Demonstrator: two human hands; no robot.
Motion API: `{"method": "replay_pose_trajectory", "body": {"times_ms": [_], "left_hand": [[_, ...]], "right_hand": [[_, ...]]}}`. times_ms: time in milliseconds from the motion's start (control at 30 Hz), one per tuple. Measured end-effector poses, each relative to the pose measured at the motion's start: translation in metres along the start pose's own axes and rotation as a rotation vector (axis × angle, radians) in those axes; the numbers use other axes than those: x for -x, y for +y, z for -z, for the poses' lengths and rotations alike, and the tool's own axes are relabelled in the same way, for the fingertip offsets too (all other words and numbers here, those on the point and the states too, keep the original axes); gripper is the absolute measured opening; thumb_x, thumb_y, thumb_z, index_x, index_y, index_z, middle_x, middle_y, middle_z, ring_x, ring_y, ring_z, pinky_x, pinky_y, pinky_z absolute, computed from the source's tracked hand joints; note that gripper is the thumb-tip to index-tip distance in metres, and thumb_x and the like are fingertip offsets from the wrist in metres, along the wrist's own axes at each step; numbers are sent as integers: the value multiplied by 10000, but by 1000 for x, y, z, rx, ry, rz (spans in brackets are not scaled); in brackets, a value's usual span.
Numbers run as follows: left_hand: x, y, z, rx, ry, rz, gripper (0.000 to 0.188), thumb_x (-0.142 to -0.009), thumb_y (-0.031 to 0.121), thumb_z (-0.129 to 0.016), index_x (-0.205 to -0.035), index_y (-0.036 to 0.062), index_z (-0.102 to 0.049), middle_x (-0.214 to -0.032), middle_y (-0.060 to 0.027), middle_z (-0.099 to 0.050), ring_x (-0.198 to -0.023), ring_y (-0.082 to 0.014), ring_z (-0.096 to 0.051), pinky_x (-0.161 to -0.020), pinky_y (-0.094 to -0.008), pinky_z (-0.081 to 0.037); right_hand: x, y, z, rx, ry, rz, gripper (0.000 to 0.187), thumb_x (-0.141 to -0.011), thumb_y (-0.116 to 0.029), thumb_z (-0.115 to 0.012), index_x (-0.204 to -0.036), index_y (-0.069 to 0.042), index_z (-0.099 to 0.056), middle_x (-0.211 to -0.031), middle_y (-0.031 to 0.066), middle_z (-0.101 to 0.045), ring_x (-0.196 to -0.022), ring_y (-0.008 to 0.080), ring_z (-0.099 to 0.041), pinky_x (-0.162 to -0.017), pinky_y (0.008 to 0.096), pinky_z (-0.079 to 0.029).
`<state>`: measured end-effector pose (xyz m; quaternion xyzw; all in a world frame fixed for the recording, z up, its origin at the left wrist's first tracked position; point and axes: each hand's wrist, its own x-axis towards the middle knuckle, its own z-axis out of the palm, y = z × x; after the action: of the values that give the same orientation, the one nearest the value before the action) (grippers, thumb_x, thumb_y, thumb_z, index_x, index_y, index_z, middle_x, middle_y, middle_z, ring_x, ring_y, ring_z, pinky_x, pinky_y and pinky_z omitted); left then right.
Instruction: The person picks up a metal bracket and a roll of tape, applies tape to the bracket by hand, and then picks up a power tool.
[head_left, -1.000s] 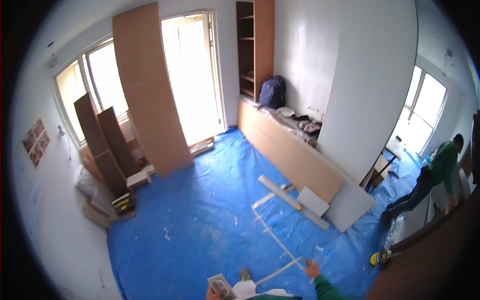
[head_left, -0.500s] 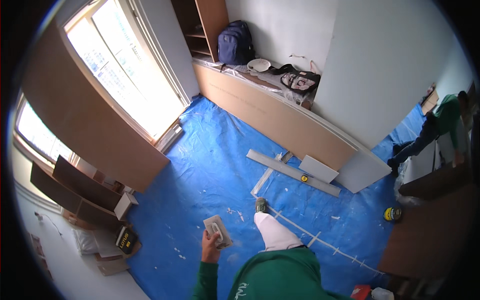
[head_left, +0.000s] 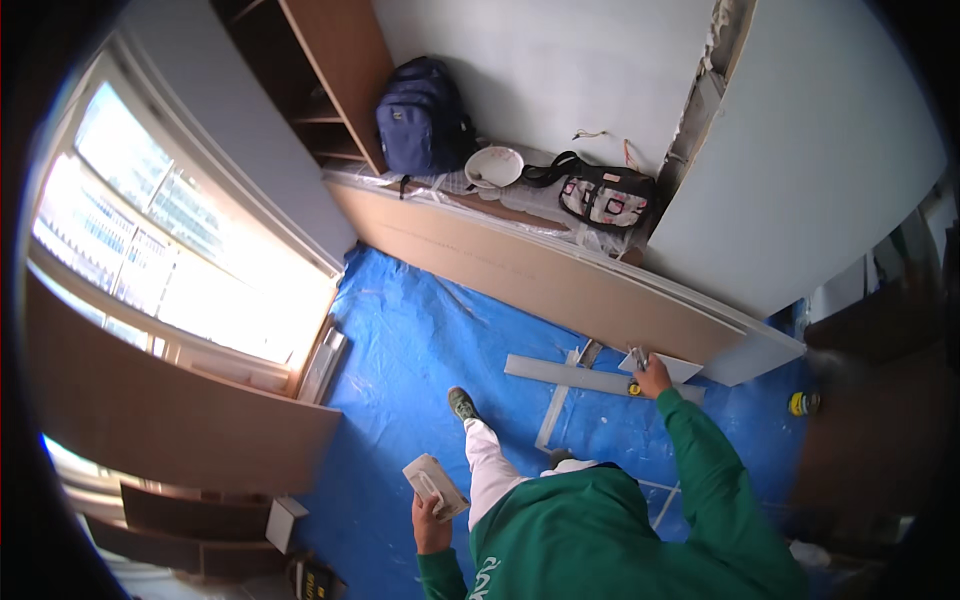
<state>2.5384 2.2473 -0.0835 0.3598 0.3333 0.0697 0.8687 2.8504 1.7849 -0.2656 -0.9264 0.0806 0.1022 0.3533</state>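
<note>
My left hand is closed round the handle of a flat rectangular plastering trowel, held low over the blue sheet. Its face is pale and smeared. My right arm reaches forward, and my right hand is closed on a small grey metal tool whose exact kind I cannot make out. Under that hand, in the picture, lie a long grey metal straightedge and a yellow tape measure. A small white board piece lies just beyond the hand.
Blue plastic sheeting covers the floor. Long boards lean against a ledge bearing a blue backpack, a white bowl and a patterned bag. A yellow-and-black tub stands right. A brown panel leans by the window.
My view has moved forward and turned, with one foot now stepped ahead. My right hand has come into view holding the metal tool. The trowel stays in my left hand. The co-worker is out of sight.
</note>
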Motion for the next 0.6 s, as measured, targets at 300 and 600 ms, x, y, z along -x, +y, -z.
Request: {"method": "replay_pose_trajectory", "body": {"times_ms": [300,600], "left_hand": [[-301,178,-113,-545,-265,80,731,-786,8,-757,-1395,53,-355,-1207,-185,-583,-1011,-251,-652,-789,-384,-600],[-566,168,-302,-1040,-746,55,675,-772,60,-797,-1359,23,-467,-1103,-169,-656,-983,-214,-665,-795,-340,-578]], "right_hand": [[55,-85,-133,-85,109,-264,466,-738,-119,-690,-1187,-63,-577,-1055,242,-661,-1030,453,-617,-883,502,-495],[224,-126,-300,-130,-231,-955,485,-835,-244,-652,-1253,-20,-547,-1029,253,-649,-977,439,-628,-812,518,-507]]}}
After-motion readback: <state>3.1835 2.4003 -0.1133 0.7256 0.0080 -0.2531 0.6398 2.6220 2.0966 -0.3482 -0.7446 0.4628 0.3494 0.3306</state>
